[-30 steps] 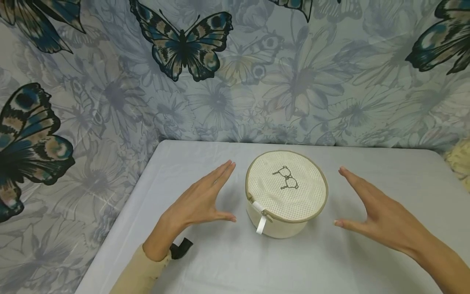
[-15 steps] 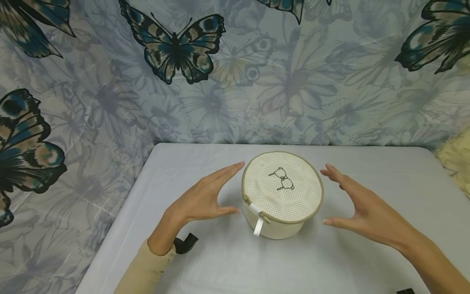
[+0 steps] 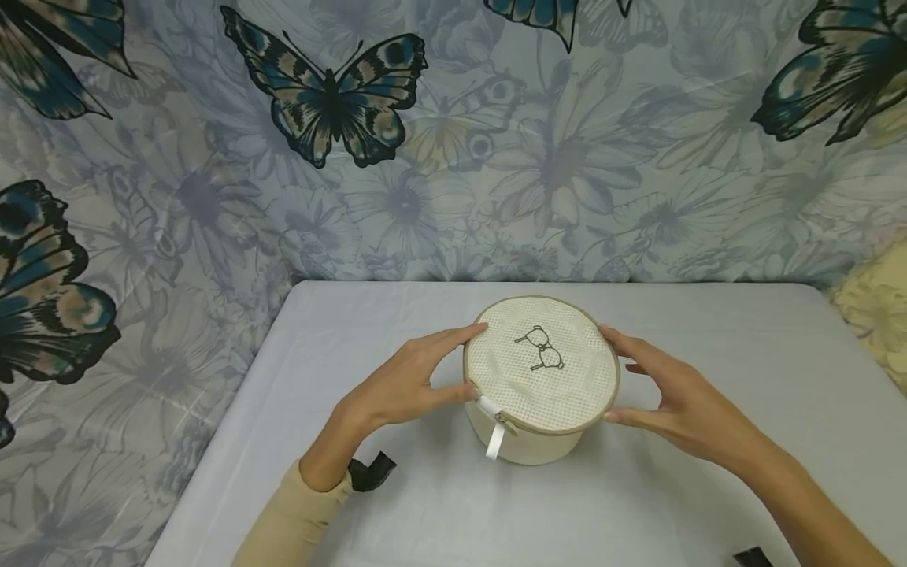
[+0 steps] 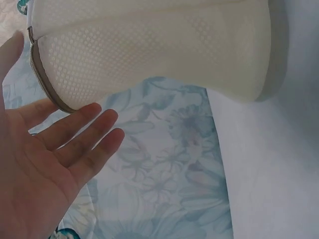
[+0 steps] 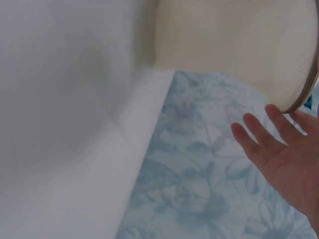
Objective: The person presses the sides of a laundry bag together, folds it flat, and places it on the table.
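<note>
Here, fingers (image 3: 453, 337) of two hands (image 3: 401, 384) (image 3: 689, 405) seemingly touch one cream zippered bag (image 3: 549, 398).

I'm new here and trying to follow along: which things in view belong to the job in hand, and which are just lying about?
Part of the job:
round zipped bag
left fingers and right fingers, at its rim

Just around it:
white table, beneath
butterfly-print backdrop
black strip
yellow ruffled thing, right edge

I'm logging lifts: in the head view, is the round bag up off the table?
No, the round bag stands on the white table, between the left hand and the right hand.
</note>
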Tool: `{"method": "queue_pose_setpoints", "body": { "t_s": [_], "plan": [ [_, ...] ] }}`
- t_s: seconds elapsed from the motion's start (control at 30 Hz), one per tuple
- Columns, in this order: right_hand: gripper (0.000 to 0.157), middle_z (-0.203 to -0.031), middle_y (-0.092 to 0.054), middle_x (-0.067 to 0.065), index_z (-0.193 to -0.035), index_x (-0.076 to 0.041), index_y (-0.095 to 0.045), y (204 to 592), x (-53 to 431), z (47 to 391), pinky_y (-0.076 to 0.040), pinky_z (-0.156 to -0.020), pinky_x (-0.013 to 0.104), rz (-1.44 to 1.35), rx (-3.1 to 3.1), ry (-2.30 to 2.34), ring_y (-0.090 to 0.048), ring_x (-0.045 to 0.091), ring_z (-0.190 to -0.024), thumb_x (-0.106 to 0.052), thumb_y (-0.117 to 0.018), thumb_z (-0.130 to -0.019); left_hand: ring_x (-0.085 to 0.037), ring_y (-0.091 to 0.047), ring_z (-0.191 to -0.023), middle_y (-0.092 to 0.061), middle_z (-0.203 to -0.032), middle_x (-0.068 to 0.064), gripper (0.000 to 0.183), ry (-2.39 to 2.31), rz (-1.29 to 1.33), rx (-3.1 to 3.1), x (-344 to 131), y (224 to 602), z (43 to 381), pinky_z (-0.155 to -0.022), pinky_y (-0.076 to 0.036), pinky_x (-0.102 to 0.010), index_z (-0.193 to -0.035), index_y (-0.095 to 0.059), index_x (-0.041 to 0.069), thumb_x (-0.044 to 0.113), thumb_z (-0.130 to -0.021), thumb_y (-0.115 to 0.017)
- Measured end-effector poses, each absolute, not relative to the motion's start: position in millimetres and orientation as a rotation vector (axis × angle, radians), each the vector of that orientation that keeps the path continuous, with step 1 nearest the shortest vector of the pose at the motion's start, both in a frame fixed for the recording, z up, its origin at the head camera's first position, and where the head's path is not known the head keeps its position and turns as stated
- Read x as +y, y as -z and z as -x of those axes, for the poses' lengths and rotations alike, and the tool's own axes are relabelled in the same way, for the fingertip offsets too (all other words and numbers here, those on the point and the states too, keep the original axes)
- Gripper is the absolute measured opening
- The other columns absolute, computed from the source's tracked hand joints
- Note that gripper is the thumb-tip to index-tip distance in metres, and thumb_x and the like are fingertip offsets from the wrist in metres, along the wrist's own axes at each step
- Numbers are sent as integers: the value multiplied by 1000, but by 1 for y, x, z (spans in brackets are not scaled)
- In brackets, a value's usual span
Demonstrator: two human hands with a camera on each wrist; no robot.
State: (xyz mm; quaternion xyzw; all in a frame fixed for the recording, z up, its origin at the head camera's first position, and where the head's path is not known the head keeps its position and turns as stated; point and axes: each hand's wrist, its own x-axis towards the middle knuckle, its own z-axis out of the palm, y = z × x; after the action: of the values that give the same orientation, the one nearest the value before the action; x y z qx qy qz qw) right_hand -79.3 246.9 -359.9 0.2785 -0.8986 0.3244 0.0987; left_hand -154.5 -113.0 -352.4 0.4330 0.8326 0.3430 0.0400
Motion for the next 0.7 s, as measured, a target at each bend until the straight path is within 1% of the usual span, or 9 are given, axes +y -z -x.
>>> {"method": "queue_pose_setpoints", "body": {
  "t_s": [0.13, 0.3, 0.43, 0.57, 0.7],
  "plan": [
    [103, -156, -40, 5, -157, -14, -31, 362, 246, 81, -37, -99, 5, -817, -2658, -966, -33, -6, -137, -18, -89, -72, -8, -37, -141, -39, -155, 7, 79, -1042, -1306, 2581, -111, 353, 154, -114, -35, -35, -156, -34, 24, 52, -91, -68],
    [102, -155, -40, 6, -157, -14, -32, 363, 245, 83, -37, -99, 6, -819, -2645, -998, -34, -5, -137, -17, -89, -72, -14, -39, -141, -40, -155, 1, 79, -1042, -1313, 2577, -111, 355, 156, -114, -36, -38, -156, -33, 21, 47, -91, -69],
    [102, -155, -42, 6, -156, -14, -34, 365, 244, 85, -39, -100, 8, -808, -2628, -1030, -35, -5, -137, -16, -90, -71, -13, -43, -138, -41, -154, 1, 78, -1059, -1293, 2561, -111, 358, 160, -112, -38, -36, -156, -34, 21, 45, -91, -70],
    [101, -153, -45, 6, -155, -15, -36, 367, 243, 86, -39, -99, 8, -761, -2622, -1031, -39, -6, -133, -17, -90, -70, -15, -52, -129, -44, -152, 6, 79, -1093, -1251, 2583, -110, 362, 163, -105, -44, -33, -155, -37, 24, 44, -88, -75],
    [99, -148, -51, 6, -154, -17, -38, 369, 244, 86, -40, -98, 8, -707, -2630, -1021, -46, -6, -127, -17, -90, -71, -20, -58, -119, -53, -144, 8, 74, -1143, -1206, 2625, -109, 366, 166, -100, -49, -35, -150, -47, 24, 42, -84, -78]
  ]
}}
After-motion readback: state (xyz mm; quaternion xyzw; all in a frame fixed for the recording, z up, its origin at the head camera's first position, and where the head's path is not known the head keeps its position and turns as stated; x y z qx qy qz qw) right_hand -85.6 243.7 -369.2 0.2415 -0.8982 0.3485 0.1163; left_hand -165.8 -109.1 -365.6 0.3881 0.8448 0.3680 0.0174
